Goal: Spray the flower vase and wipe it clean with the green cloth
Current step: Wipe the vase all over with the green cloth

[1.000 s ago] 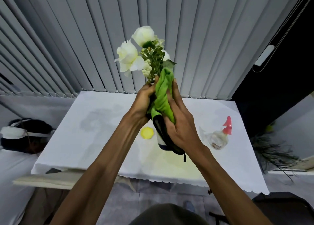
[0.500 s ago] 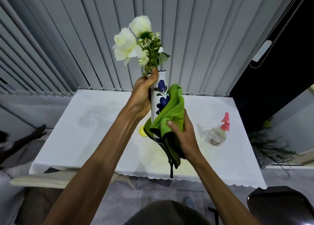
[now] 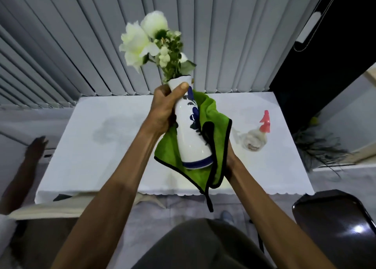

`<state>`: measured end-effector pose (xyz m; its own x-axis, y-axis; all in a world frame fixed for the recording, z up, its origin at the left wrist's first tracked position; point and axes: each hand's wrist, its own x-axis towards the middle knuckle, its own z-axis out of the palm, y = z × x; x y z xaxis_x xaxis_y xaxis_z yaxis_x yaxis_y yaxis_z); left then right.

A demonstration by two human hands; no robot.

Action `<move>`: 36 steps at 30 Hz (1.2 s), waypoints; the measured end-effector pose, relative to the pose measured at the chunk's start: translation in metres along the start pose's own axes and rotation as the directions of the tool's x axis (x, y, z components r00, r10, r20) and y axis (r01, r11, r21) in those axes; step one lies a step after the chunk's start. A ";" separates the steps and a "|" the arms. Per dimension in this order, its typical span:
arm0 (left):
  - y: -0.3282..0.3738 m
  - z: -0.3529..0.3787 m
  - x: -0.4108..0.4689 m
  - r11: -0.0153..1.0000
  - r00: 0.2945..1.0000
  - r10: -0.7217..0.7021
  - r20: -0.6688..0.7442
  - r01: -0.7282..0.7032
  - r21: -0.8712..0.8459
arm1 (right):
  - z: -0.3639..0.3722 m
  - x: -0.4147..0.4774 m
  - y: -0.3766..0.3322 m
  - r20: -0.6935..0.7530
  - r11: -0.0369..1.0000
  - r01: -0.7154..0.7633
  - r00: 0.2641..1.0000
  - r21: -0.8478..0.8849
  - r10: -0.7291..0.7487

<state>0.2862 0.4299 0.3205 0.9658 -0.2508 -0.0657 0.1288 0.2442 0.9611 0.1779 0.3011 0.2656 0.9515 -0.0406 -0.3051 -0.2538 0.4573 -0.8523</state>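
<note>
Two hands are on the job: your left hand (image 3: 162, 108) has its grip closed around the neck of the flower vase (image 3: 191, 126), thumb just under the rim, holding it tilted in the air above the near edge of the tabletop (image 3: 97, 146). Your right hand (image 3: 228, 159) is mostly hidden behind the green cloth (image 3: 211, 146); it seems to cup the cloth against the vase's lower right side, but how far that grip is closed you cannot tell. Spraying looks done, since the spray bottle (image 3: 257, 135) lies set down toward the right edge of the tabletop, well apart from the vase. Wiping is under way; the near face looks glossy and the blue base band is bare. White flowers (image 3: 140, 43) sit in the vase. Behind the white-covered tabletop hang grey vertical blinds (image 3: 223, 35), and a dark chair (image 3: 335, 224) stands off the near right corner.
</note>
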 end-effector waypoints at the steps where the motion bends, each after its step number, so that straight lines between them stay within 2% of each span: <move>1: -0.002 0.004 -0.003 1.000 1.000 -0.002 -0.027 0.002 0.004 | 0.003 -0.001 -0.002 0.001 1.000 0.017 1.000 -0.014 -0.017; 4: -0.002 0.013 -0.009 0.999 0.993 -0.040 -0.109 0.038 -0.020 | 0.019 0.002 -0.010 0.034 0.999 0.048 0.998 -0.001 -0.048; 7: 0.001 0.015 -0.009 0.997 0.995 -0.025 -0.101 0.032 0.064 | 0.033 0.005 -0.018 0.010 0.943 0.167 0.985 -0.287 -0.171; 9: 0.007 0.017 -0.008 0.997 0.997 -0.021 -0.077 0.026 0.073 | 0.038 0.008 -0.021 -0.011 0.850 0.272 0.951 -0.450 -0.310; 11: 0.015 0.018 -0.008 0.999 0.999 -0.027 -0.022 0.027 -0.037 | 0.045 0.008 -0.029 -0.008 0.748 0.338 0.909 -0.572 -0.417; 16: 0.024 0.011 -0.008 0.960 0.988 -0.035 0.154 0.076 -0.270 | 0.063 0.009 -0.045 0.149 0.394 0.443 0.794 -0.805 -0.589; 21: 0.038 0.007 -0.008 0.943 0.996 -0.040 0.082 0.065 -0.326 | 0.069 0.004 -0.049 0.324 0.200 0.557 0.698 -0.806 -0.639; 25: 0.046 0.003 -0.008 0.937 0.996 -0.024 0.090 0.054 -0.347 | 0.062 0.001 -0.042 0.451 0.150 0.694 0.600 -0.704 -0.661; 28: 0.054 -0.001 -0.006 0.950 0.997 -0.038 0.064 0.056 -0.306 | 0.056 -0.004 -0.030 0.576 -0.023 0.752 0.484 -0.659 -0.659; 30: 0.055 -0.002 -0.004 0.961 0.998 -0.022 0.063 0.038 -0.273 | 0.045 -0.010 -0.013 0.657 -0.118 0.773 0.436 -0.623 -0.615; 33: 0.056 -0.005 0.001 0.961 1.000 0.020 0.007 -0.017 -0.275 | 0.027 -0.027 0.017 0.780 -0.275 0.770 0.418 -0.576 -0.466; 34: 0.056 -0.005 0.002 0.965 0.999 0.041 0.002 -0.039 -0.258 | 0.023 -0.031 0.024 0.789 -0.293 0.765 0.420 -0.573 -0.448; 36: 0.058 -0.003 0.000 0.967 0.999 0.054 0.001 -0.052 -0.248 | 0.021 -0.032 0.021 0.767 -0.258 0.769 0.423 -0.585 -0.482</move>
<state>0.2943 0.4467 0.3751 0.9711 -0.2383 -0.0137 0.1305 0.4819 0.8665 0.1461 0.3305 0.2663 0.6581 0.4440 0.6081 0.6949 -0.6691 -0.2636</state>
